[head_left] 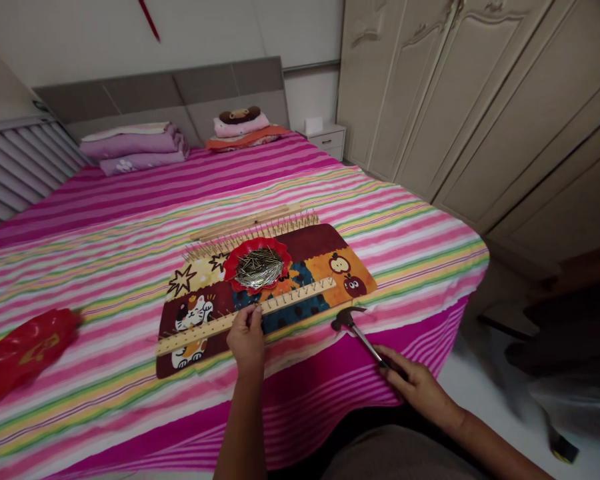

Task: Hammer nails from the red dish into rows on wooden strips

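Head view, items as I read them from my remote station:

Left hand (247, 337): at the middle of the front wooden strip (200, 332), thumb and fingers drawn near each other. Whether they close on a nail, I cannot tell.

Right hand (413, 380): wrapped around the dark handle of one hammer (364, 343). Its metal head lies just beyond the mat's near edge; contact with the cloth I cannot make out.

Front wooden strip: laid slantwise across the patterned mat (325, 238), a row of thin nails standing along its right part, more towards the left end.

Red scalloped bowl (285, 257): on the mat, behind the front strip, holding a heap of loose nails (260, 268).

Rear wooden strip (253, 233): along the mat's far edge, set densely with upright nails. Plain wooden lengths (275, 215) lie just behind it.

Red tray (27, 350): on the striped bedcover (115, 267), well to the left of the mat.

Background: folded bedding (137, 143) before a grey headboard (205, 93); pale wardrobe (405, 87) at right.
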A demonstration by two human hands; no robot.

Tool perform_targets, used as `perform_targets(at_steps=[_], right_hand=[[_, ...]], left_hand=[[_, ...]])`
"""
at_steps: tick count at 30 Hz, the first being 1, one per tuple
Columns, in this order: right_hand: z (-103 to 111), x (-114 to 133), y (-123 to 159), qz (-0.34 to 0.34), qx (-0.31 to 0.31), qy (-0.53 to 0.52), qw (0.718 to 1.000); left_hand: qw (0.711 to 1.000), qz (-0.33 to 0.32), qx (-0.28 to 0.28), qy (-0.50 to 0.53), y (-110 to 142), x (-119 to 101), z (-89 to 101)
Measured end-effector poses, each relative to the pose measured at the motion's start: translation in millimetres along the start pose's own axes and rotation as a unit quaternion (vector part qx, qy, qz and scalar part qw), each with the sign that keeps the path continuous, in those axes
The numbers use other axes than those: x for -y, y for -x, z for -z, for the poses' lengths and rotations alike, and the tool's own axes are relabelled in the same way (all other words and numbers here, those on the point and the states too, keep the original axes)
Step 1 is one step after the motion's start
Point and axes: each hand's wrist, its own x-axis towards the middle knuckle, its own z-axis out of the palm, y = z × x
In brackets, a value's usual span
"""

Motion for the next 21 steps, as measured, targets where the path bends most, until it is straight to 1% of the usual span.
perform_targets(at_steps=[3, 6, 10, 12, 14, 17, 21], right_hand=[[2, 12, 2, 0.009, 0.008, 0.004, 1.0], [5, 41, 0, 0.046, 0.032, 0.009, 0.998], [6, 92, -15, 0.131, 0.07, 0.041, 0.988], [2, 114, -27, 0.181, 0.085, 0.064, 0.978], [-4, 132, -40, 0.224, 0.085, 0.087, 0.967], [-16, 147, -56, 0.264, 0.071, 0.117, 0.955], [-27, 153, -68, 0.279, 0.064, 0.167, 0.944]], left_hand=[[1.0, -0.023, 0.001, -0.016, 1, 1, 0.2], [0.998, -0.06, -0.003, -0.027, 3, 1, -0.2], [0.993, -0.106, -0.009, -0.052, 5, 2, -1.8], [0.991, -0.117, -0.007, -0.057, 6, 2, -2.9], [0.99, -0.125, -0.007, -0.063, 6, 1, -3.9], [0.986, -0.147, -0.007, -0.075, 6, 2, -5.3], [0.986, -0.15, -0.017, -0.066, 7, 7, -7.4]])
